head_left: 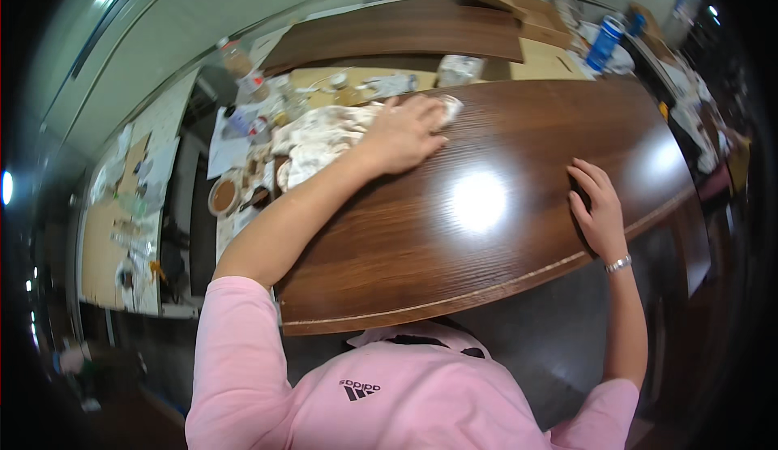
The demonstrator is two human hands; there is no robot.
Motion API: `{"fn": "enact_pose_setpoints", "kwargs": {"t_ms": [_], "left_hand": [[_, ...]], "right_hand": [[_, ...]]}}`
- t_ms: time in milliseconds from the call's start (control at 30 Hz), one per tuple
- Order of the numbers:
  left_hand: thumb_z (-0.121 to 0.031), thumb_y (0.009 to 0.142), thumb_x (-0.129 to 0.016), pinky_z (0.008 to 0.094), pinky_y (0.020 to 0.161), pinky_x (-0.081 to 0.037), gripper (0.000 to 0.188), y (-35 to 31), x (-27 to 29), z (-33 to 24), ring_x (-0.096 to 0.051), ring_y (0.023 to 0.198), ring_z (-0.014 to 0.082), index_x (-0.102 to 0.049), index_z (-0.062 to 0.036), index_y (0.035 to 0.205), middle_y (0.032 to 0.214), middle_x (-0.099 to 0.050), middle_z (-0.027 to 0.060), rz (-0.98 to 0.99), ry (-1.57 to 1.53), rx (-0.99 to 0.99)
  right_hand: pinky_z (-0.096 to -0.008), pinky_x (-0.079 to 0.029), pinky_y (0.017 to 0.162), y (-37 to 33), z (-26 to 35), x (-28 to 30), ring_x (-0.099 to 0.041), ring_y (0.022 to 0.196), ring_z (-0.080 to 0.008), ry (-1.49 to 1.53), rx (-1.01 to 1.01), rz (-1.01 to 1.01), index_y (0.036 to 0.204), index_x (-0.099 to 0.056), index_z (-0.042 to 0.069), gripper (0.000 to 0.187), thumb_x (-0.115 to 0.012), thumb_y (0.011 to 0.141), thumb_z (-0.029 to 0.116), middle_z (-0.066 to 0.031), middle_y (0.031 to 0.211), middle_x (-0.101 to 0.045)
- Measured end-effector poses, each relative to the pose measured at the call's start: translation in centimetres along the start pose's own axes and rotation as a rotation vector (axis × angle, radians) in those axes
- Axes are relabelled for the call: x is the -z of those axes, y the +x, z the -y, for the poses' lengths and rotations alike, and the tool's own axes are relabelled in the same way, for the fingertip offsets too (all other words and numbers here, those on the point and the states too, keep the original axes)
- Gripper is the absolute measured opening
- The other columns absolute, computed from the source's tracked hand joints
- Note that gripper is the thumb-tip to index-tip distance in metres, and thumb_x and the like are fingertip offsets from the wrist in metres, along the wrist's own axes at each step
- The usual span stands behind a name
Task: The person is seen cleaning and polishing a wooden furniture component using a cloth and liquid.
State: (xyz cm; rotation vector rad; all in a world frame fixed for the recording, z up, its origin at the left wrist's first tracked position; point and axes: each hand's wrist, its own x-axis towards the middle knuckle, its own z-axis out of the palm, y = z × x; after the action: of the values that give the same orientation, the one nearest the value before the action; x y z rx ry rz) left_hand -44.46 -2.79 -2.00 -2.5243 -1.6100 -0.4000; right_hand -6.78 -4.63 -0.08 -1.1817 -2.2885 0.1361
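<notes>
A large dark brown wood-grain panel [389,239] lies in front of me, with a pale unfinished strip along its near edge. My left hand [408,135] is at the panel's far side, fingers curled over a small wad of white cloth [451,111] pressed to the surface. Part of that wad is hidden beneath the fingers. Just left of this hand is a bunched, stained white rag [320,140]. Toward the panel's right end my right hand [598,211] rests on the top, fingers stretched out and holding nothing.
Behind lies another brown panel [397,35], near an opened cardboard box [535,19]. A blue bottle [605,43] stands at the back right. Bottles and a jar of brown stuff [224,195] crowd the left side. A cluttered side table [101,247] is farther left.
</notes>
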Motion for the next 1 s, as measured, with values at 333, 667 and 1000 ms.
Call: {"fn": "enact_pose_setpoints", "kwargs": {"t_ms": [333,667,1000], "left_hand": [[-0.043,0.096,-0.048,0.0486,0.116,-0.026,0.067,9.2,-3.6,-16.5,-0.03,0.143,0.0321,-0.035,-0.0007,0.146,0.153,-0.033,0.0174,0.13,-0.246,-0.406],[-0.04,0.098,-0.048,0.0504,0.116,-0.024,0.063,9.7,-2.9,-17.5,-0.029,0.143,0.032,-0.034,-0.0027,0.147,0.156,-0.029,0.0146,0.171,-0.219,-0.393],[-0.039,0.1,-0.044,0.0512,0.119,-0.015,0.06,17.7,-5.8,-13.5,-0.024,0.147,0.0268,-0.033,-0.0062,0.149,0.157,-0.028,0.0118,0.198,-0.022,0.077]], "right_hand": [[-0.0386,-0.053,0.078,-1.1,-1.9,-1.4,-0.063,0.091,-0.0274,-0.154,-0.044,-0.282,0.087,-0.068,0.004,0.012,-0.064,0.08,0.012,-0.0089,0.095,-0.068],[-0.04,-0.053,0.072,-1.1,-2.2,-0.6,-0.06,0.086,-0.0286,-0.219,-0.023,-0.258,0.087,-0.066,0.003,0.015,-0.065,0.078,0.016,-0.0099,0.088,-0.062],[-0.0417,-0.05,0.091,2.0,-25.7,8.7,-0.062,0.103,-0.0334,-0.286,-0.091,-0.143,0.098,-0.07,0.002,0.03,-0.063,0.081,0.025,-0.0156,0.11,-0.066]]}}
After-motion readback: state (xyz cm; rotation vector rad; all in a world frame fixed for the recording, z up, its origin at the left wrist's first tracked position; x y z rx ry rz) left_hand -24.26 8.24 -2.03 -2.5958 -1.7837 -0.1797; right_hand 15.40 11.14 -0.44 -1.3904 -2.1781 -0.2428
